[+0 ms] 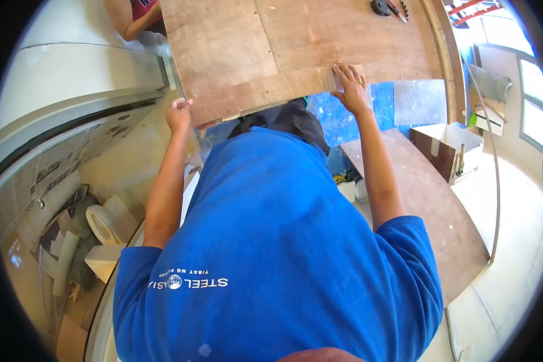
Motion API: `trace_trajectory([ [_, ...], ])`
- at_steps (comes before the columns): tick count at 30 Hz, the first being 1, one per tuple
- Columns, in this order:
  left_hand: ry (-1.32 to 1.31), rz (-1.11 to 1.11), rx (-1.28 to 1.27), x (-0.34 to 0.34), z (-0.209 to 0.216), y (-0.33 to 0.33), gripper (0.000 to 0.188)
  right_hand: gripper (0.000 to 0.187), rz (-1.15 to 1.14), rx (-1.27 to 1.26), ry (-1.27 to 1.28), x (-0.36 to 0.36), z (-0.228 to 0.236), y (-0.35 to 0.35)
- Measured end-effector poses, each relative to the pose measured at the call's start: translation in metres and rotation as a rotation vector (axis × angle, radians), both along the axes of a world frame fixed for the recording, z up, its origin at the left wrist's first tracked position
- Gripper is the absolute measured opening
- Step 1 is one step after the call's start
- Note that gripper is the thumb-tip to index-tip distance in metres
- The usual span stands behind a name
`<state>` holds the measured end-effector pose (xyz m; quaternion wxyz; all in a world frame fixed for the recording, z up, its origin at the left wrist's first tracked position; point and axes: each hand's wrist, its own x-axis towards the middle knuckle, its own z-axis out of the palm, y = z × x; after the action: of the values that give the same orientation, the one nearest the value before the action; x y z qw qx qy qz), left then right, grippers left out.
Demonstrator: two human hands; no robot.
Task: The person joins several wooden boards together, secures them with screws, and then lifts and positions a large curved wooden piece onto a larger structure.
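Note:
A large brown plywood board (223, 42) stretches in front of me, with a narrower plywood strip (271, 89) lying along its near edge. My left hand (180, 113) is closed beside the near left corner, thumb and fingers drawn together; whatever they may hold is hidden. Flat on the strip's right end rests my right hand (350, 87), fingers stretched out and a ring on one of them. Toward the far right of the board lie a black tape measure (380, 7) and a red-handled tool (396, 10).
Another person's arm (130, 23) reaches in at the far left. A second brown board (422, 199) slants at my right, near an open white box (464, 145). A toilet (105, 223) and debris show at lower left. A long thin strip (495, 181) curves at right.

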<state>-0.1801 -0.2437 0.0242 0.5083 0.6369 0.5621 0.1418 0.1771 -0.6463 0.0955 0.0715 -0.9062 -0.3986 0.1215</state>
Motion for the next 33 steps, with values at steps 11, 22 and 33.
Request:
trace_trajectory([
  [11, -0.136, 0.089, -0.340, 0.001, -0.013, -0.007, 0.037, 0.104, 0.216, -0.043, 0.058, 0.003, 0.019, 0.037],
  [22, -0.091, 0.297, -0.471, 0.016, 0.022, 0.027, 0.079, 0.082, 0.297, 0.277, 0.051, 0.126, -0.016, 0.163],
  [33, 0.258, -0.149, 0.593, 0.174, 0.019, 0.215, 0.033, 0.065, 0.211, 0.431, 0.558, 0.220, -0.023, 0.360],
])
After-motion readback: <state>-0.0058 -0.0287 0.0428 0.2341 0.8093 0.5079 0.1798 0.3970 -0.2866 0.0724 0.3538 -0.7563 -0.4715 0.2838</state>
